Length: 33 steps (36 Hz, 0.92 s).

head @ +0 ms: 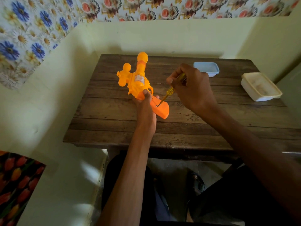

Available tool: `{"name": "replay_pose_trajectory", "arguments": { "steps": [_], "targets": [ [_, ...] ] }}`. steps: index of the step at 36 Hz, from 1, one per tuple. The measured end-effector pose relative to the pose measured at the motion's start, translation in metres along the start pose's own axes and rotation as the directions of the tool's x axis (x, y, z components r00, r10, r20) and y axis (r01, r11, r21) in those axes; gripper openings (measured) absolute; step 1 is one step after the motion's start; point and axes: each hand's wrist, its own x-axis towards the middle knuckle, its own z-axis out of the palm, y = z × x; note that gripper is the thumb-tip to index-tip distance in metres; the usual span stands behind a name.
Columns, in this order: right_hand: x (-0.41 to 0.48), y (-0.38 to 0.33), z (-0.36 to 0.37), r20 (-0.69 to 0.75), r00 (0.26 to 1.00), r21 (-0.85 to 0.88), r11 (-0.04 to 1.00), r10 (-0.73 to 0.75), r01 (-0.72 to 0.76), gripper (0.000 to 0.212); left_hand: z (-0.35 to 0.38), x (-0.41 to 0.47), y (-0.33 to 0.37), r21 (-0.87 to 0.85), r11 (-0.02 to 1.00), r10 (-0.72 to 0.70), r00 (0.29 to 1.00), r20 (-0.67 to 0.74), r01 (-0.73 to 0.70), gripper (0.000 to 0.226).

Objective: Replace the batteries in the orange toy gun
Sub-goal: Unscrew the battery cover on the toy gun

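Gun lies on the surface | our left hand grips its handle, steadying it | our right hand clasps a screwdriver, tip apparently on the cover screw | boxes likely for parts

Home corner – floral wallpaper

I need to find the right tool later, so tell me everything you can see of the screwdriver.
The screwdriver has a translucent yellow handle that looks like plastic and a thin dark metal shaft. It slants down and to the left, its tip set on a screw in the grip of the orange toy gun. The right hand wraps the upper handle, hiding its end. It hangs above the wooden table.
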Motion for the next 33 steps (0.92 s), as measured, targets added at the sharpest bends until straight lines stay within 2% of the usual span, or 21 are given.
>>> {"name": "replay_pose_trajectory", "arguments": {
  "steps": [13, 23, 33],
  "targets": [
    [0.0004, 0.0035, 0.0020, -0.006, 1.000, 0.014, 1.000, -0.001, 0.001, 0.013, -0.0021, -0.0006, -0.0011, 0.064, 0.998, 0.000, 1.000, -0.009, 0.000, 0.052],
    [0.0018, 0.0058, 0.0029, -0.011, 1.000, 0.039, 0.999, 0.004, -0.004, 0.013, -0.0019, -0.0005, 0.0005, 0.038, 0.999, 0.004, 1.000, -0.006, -0.004, 0.049],
    [0.0023, 0.0062, 0.0036, -0.015, 1.000, -0.008, 1.000, 0.003, -0.004, 0.016, -0.0020, -0.0033, 0.0013, 0.062, 0.998, -0.006, 1.000, 0.017, 0.005, 0.039]
  ]
}}
